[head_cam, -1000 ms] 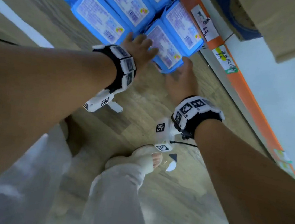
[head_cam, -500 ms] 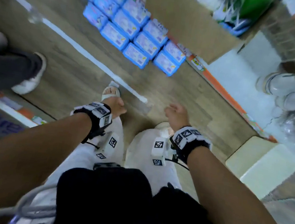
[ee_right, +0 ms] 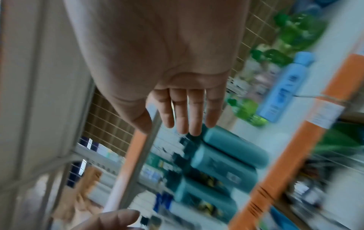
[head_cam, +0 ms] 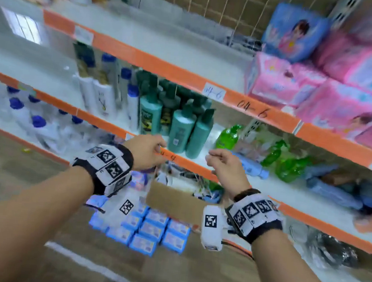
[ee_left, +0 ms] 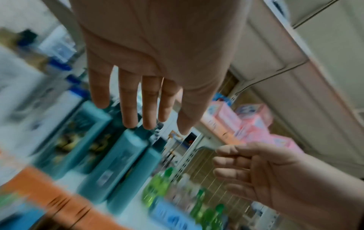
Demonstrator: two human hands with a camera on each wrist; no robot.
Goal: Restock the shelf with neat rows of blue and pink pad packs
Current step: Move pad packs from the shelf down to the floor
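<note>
Several blue pad packs point(head_cam: 147, 229) lie in rows on the wooden floor, below and between my forearms. Pink pad packs point(head_cam: 320, 95) are stacked on the upper shelf at the right, with a blue pack point(head_cam: 292, 30) standing behind them. My left hand point(head_cam: 156, 151) and right hand point(head_cam: 215, 158) hang in the air in front of the middle shelf, a little apart, holding nothing. In the left wrist view my left hand point(ee_left: 145, 121) has straight, relaxed fingers, and the right hand point(ee_left: 246, 168) shows beside it. The right wrist view shows my right hand point(ee_right: 177, 124) likewise bare.
Teal pump bottles point(head_cam: 182, 126) stand on the middle shelf just beyond my hands, with green bottles point(head_cam: 229, 136) to their right and white blue-capped bottles point(head_cam: 17, 107) to the left. A cardboard box point(head_cam: 173, 202) sits low by the floor packs. Orange shelf edges point(head_cam: 143, 59) run across.
A second ago both hands touched a blue pack on the floor. They let go and rose; the view swung up from the floor to the shelves.
</note>
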